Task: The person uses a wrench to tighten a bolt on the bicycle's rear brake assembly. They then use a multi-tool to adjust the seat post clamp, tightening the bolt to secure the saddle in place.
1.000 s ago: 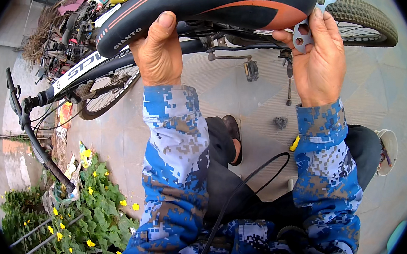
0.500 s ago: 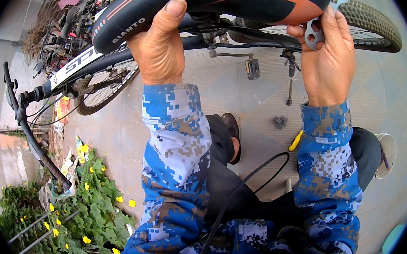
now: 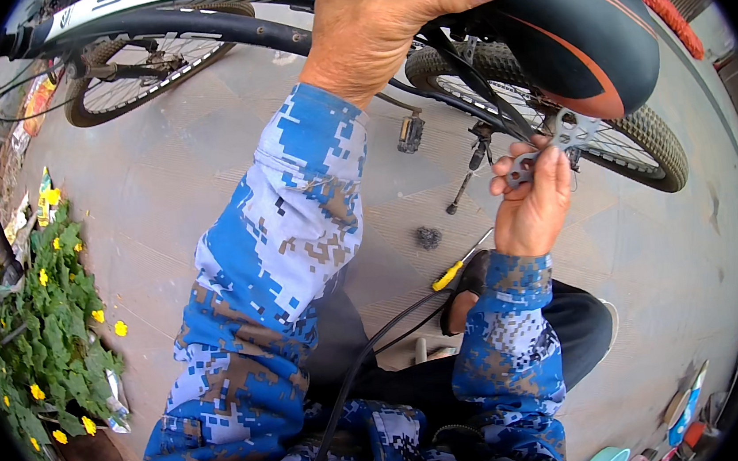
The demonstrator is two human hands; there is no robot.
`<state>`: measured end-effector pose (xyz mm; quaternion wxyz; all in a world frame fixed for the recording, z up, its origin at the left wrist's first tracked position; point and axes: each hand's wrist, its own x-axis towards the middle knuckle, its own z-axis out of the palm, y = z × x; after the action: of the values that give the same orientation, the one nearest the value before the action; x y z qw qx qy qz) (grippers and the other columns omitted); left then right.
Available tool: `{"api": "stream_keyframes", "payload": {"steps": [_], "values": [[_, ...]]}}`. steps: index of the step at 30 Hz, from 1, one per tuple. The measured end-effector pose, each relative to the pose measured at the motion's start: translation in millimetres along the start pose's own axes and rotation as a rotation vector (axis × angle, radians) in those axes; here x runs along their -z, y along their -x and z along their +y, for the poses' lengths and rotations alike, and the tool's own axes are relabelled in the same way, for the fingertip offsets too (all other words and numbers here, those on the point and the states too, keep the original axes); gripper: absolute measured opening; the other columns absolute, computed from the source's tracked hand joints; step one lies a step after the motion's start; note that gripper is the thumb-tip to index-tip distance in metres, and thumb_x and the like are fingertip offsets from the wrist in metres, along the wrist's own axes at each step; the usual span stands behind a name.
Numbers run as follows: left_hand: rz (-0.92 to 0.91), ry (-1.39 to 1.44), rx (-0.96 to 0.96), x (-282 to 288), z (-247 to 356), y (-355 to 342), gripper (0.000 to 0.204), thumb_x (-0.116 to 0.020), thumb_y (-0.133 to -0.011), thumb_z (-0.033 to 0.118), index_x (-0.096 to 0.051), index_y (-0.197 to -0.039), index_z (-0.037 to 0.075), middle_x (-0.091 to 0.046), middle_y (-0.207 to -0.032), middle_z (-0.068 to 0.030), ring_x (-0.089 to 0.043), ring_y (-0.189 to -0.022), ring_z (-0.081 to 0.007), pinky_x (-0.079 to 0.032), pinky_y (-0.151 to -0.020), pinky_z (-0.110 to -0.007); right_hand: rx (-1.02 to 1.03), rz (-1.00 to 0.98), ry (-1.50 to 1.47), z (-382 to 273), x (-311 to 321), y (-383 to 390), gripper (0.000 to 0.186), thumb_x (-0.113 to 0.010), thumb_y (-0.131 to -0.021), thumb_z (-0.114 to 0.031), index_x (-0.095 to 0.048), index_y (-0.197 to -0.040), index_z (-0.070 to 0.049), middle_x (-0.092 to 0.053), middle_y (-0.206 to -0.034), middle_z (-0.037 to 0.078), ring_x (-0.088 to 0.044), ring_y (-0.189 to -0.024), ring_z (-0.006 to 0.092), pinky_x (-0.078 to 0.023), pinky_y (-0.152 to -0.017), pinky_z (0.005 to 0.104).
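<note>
My left hand [image 3: 382, 38] is closed on the front part of a black bicycle saddle [image 3: 590, 31] with orange trim, its thumb lying along the near side. Much of that grip is cut off at the top edge. Low behind the saddle, my right hand [image 3: 531, 210] pinches a flat silver multi-hole wrench [image 3: 574, 131] between thumb and fingers. The wrench's upper end lies just below the saddle's rear edge, in front of the rear wheel [image 3: 659, 154]; whether it touches the saddle, I cannot tell. The bicycle frame [image 3: 225, 29] stretches to the left, toward the front wheel [image 3: 107, 96].
A screwdriver [image 3: 450, 275] with a yellow handle lies on the floor beside my shoe [image 3: 469, 296]. A pedal [image 3: 410, 133] and a kickstand [image 3: 468, 172] hang below the frame. Yellow-flowered plants [image 3: 49, 323] grow at left. A turquoise basin [image 3: 606, 460] sits at lower right.
The view has shifted toward the right and rear of the bicycle. My right hand, still holding the wrench, is now lower beneath the saddle's rear. My left hand stays on the saddle.
</note>
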<state>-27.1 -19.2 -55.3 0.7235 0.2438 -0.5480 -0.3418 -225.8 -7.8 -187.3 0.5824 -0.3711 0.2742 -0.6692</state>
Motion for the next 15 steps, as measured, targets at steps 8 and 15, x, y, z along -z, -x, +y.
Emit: {"api": "stream_keyframes", "payload": {"steps": [8, 15], "values": [[-0.102, 0.18, -0.031, -10, 4, 7, 0.041, -0.078, -0.08, 0.001, -0.061, -0.116, -0.002, -0.068, -0.106, -0.0085, -0.064, -0.096, -0.0158, -0.054, -0.085, -0.029, 0.007, -0.218, 0.258, 14, -32, -4, 0.034, -0.059, -0.099, -0.027, -0.063, -0.112, 0.005, -0.068, -0.093, 0.015, -0.067, -0.074, 0.0207, -0.052, -0.055, 0.0268], [-0.242, 0.367, -0.07, -4, -8, 6, 0.041, -0.077, -0.08, 0.001, -0.06, -0.117, -0.003, -0.069, -0.11, -0.0097, -0.065, -0.1, -0.0161, -0.055, -0.087, -0.03, 0.102, -0.217, 0.282, 14, -32, -20, 0.036, -0.059, -0.1, -0.027, -0.061, -0.113, 0.006, -0.067, -0.095, 0.017, -0.067, -0.076, 0.0213, -0.052, -0.056, 0.0276]]}}
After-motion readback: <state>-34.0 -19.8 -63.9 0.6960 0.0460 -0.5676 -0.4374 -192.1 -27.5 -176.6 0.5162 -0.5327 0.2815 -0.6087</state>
